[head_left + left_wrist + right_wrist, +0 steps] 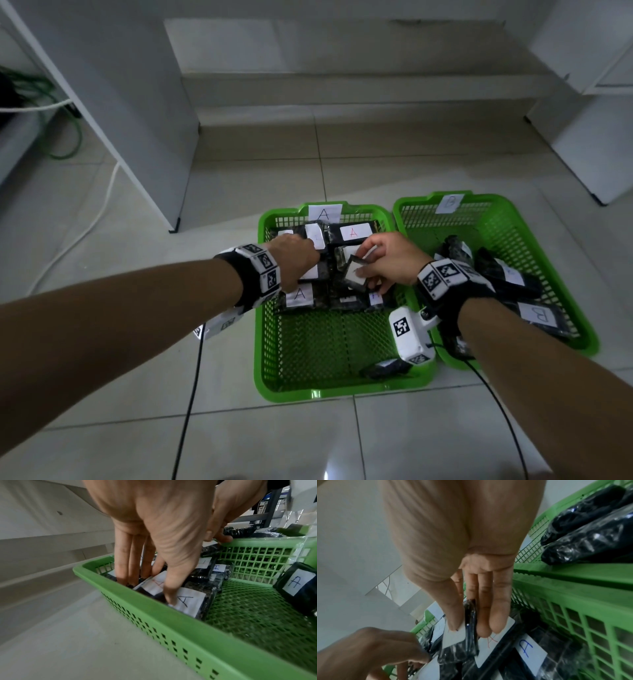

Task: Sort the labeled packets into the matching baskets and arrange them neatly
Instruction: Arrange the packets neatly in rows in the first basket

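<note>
While my left hand (294, 255) presses flat, fingers straight, on the A-labelled packets (188, 601) in basket A (274, 387), my right hand (387, 262) pinches one tilted packet (356, 275) by its edge above the rows. Thin, soft and slick in plastic wrap, it looks light; gripping across the label should stop slipping. Basket B (507, 212) sits alongside.

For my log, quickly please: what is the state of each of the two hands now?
Left hand: open, straight fingers pressing on the A packets in basket A.
Right hand: pinching one black packet between thumb and fingers.
</note>
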The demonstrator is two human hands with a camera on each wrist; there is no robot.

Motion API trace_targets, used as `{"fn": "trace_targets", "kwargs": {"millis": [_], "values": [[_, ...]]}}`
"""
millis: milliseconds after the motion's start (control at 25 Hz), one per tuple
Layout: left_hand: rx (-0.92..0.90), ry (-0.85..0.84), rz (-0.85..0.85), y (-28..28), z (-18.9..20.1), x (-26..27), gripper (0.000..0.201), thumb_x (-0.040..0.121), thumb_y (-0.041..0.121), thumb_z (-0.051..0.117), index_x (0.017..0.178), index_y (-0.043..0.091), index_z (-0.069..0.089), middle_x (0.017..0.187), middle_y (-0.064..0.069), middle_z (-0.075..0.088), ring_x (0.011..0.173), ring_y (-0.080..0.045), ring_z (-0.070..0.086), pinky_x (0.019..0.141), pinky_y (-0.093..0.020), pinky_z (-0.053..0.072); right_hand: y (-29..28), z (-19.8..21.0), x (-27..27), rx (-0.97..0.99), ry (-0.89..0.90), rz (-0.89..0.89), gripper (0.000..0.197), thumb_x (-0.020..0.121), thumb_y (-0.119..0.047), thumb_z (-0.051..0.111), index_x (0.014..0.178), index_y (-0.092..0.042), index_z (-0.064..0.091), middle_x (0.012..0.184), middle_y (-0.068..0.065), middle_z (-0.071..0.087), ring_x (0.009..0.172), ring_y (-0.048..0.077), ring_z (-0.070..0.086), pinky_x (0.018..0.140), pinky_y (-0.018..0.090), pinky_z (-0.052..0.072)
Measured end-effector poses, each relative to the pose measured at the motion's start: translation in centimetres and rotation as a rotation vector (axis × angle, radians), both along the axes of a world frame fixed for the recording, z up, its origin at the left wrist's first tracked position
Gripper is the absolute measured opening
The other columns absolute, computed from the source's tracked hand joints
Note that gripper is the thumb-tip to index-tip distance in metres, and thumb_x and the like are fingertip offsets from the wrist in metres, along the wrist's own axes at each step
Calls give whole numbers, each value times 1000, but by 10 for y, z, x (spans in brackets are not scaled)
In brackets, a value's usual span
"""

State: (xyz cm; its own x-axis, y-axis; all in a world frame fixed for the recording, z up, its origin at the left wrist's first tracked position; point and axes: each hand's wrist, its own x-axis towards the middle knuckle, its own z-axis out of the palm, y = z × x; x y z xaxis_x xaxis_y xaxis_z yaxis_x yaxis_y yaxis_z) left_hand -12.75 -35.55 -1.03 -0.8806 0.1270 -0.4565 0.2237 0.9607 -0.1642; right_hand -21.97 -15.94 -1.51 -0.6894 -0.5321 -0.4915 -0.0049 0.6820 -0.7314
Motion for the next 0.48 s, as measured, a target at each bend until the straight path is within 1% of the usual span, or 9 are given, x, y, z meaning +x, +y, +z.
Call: {"fn": "trace_targets", "kwargs": {"millis": [40,120,200,320,360,400,480], "values": [[-20,0,-6,2,2,0,45,82,29,78,120,10,62,115,-7,64,104,-28,65,86,-36,54,1,0,-2,-21,12,-8,29,80,3,79,103,-7,64,93,17,75,60,24,71,52,39,61],[-37,-4,-5,6,3,0,39,84,26,77,116,7,63,115,-9,65,107,-28,64,88,-36,53,2,2,-3,-58,40,-32,28,82,3,77,106,-7,66,93,14,75,61,23,70,46,34,58],[-23,-24,12,6,3,-2,43,83,27,78,118,8,62,118,-9,64,111,-27,62,90,-35,51,2,6,-3,-72,92,-50,26,87,1,73,109,-10,67,95,9,74,64,20,67,41,28,53],[-20,-34,30,6,4,-3,44,83,26,78,119,7,61,116,-9,64,109,-27,63,87,-34,51,0,12,-4,-94,130,-62,25,92,-2,65,114,-15,68,102,5,73,62,16,62,39,23,48],[-21,-32,36,6,4,-4,41,84,24,78,117,6,62,114,-10,66,107,-27,64,85,-33,51,1,14,-5,-109,130,-70,26,94,-2,64,115,-17,67,105,3,72,64,17,63,41,23,50],[-27,-31,49,7,5,-5,37,85,21,77,115,4,63,111,-11,67,104,-27,66,82,-33,52,2,15,-6,-125,125,-82,27,94,-2,62,115,-19,67,106,1,69,70,20,67,44,24,54],[-37,-25,64,8,5,-6,28,88,15,73,111,3,65,110,-12,68,102,-28,67,81,-33,54,3,15,-6,-150,113,-123,30,95,1,62,115,-22,68,106,-5,62,84,26,71,52,33,61]]}}
